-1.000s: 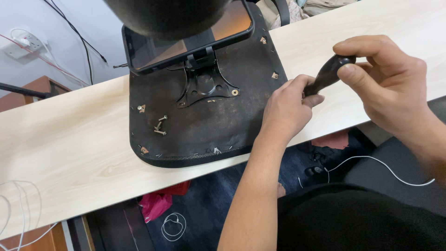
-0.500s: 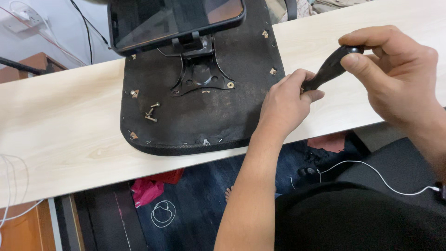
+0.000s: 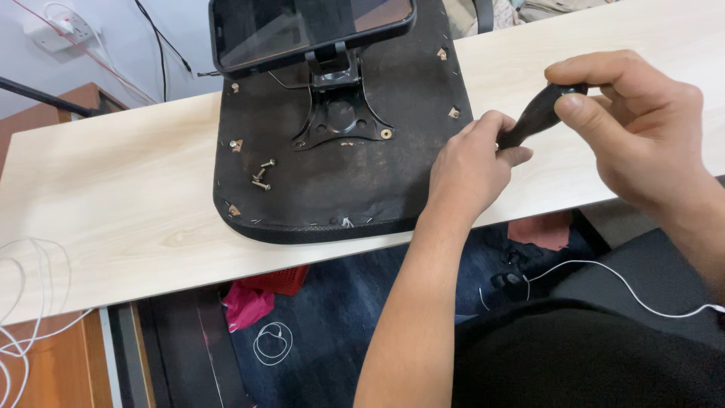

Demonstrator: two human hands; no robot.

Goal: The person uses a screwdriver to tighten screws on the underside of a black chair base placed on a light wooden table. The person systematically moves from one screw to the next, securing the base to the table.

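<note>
A black chair-seat underside [image 3: 355,174] lies flat on a pale wooden tabletop [image 3: 113,219]. My right hand [image 3: 634,128] grips the black handle of a screwdriver [image 3: 538,115] from above. My left hand [image 3: 472,170] rests on the seat's right edge, its fingers pinched around the tool's lower end; the tip is hidden behind them. A black metal bracket [image 3: 341,121] is fixed near the seat's centre. Three loose screws [image 3: 260,175] lie on the seat's left part.
A phone on a stand [image 3: 310,26] sits at the seat's far edge. White cables [image 3: 30,287] hang at the table's left end. Under the table are a red basket [image 3: 279,281], a pink cloth [image 3: 245,302] and a white wire [image 3: 604,276] across my lap.
The view has shifted, so the seat and phone sit a little more to the right and higher. Both hands keep their hold on the screwdriver at the seat's right edge.
</note>
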